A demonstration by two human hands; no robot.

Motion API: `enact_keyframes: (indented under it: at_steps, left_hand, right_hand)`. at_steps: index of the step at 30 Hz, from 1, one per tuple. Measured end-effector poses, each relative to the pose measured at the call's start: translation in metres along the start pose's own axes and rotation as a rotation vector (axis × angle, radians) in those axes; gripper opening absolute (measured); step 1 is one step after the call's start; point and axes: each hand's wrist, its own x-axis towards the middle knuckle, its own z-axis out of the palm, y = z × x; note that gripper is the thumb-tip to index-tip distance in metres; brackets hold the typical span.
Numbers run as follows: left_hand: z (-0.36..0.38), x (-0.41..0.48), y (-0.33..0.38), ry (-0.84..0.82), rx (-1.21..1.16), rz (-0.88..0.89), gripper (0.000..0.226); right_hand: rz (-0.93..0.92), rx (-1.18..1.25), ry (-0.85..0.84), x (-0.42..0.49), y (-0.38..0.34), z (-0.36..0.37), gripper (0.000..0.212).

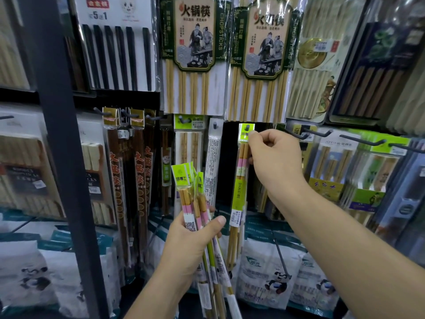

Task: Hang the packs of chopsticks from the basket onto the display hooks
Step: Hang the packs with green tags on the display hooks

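Care matters at the hook (246, 128): the right hand (273, 157), fingers pinched on the green header of a chopstick pack (239, 180), should slide its hole fully along the peg before releasing, while the left hand (195, 240), fingers clamped around the spare packs (193, 203), holds them clear.

You face a retail display wall hung edge to edge with packaged goods. A dark upright post (61, 143) runs from top to bottom at your left, leaning slightly in the wide-angle view. Behind the merchandise, a black backing panel (231, 153) shows through one gap at centre. Dark metal pegs (363, 140) project toward you at mid-height on the right. Below, white pouches printed with pandas (273, 276) fill the lowest row. Lighting is dim and cool, with glare on the plastic wrappers at the upper right.
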Motion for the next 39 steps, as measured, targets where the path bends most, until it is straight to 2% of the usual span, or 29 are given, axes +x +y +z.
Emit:
enact_keyframes:
  at_steps: [4, 7, 9, 11, 15, 18, 26, 30, 34, 39]
  left_hand:
    - [0.000, -0.001, 0.002, -0.005, 0.002, -0.002, 0.032]
    - [0.000, -0.003, 0.005, -0.019, 0.008, 0.024, 0.039]
    - [-0.001, -0.004, 0.007, -0.032, 0.026, 0.047, 0.041]
    - [-0.001, -0.004, 0.006, -0.034, 0.034, 0.065, 0.038]
    - [-0.001, -0.005, 0.007, -0.075, 0.005, 0.114, 0.038]
    - [0.000, -0.006, 0.008, -0.117, -0.021, 0.143, 0.042]
    - [-0.002, -0.003, 0.007, -0.172, -0.010, 0.143, 0.041]
    - [-0.004, 0.000, 0.001, -0.058, 0.030, 0.053, 0.048]
    - [-0.004, 0.002, -0.002, -0.034, -0.002, -0.030, 0.025]
    - [-0.004, 0.002, 0.000, -0.029, -0.010, -0.052, 0.020]
  right_hand:
    - [0.021, -0.030, -0.008, -0.002, 0.006, 0.002, 0.035]
    - [0.087, -0.009, -0.004, -0.008, 0.013, -0.001, 0.027]
    - [0.119, 0.029, -0.010, -0.015, 0.015, -0.005, 0.032]
    - [0.099, 0.023, -0.112, -0.027, 0.018, -0.008, 0.035]
    - [0.088, -0.055, -0.475, -0.053, 0.020, -0.003, 0.026]
    - [0.069, -0.039, -0.563, -0.060, 0.022, 0.002, 0.013]
    - [0.061, 0.003, -0.530, -0.056, 0.025, 0.003, 0.010]
    - [0.019, 0.098, -0.352, -0.044, 0.017, -0.001, 0.020]
    - [0.005, 0.182, -0.179, -0.024, 0.007, -0.007, 0.028]
    - [0.051, 0.185, -0.101, -0.010, 0.002, -0.004, 0.045]
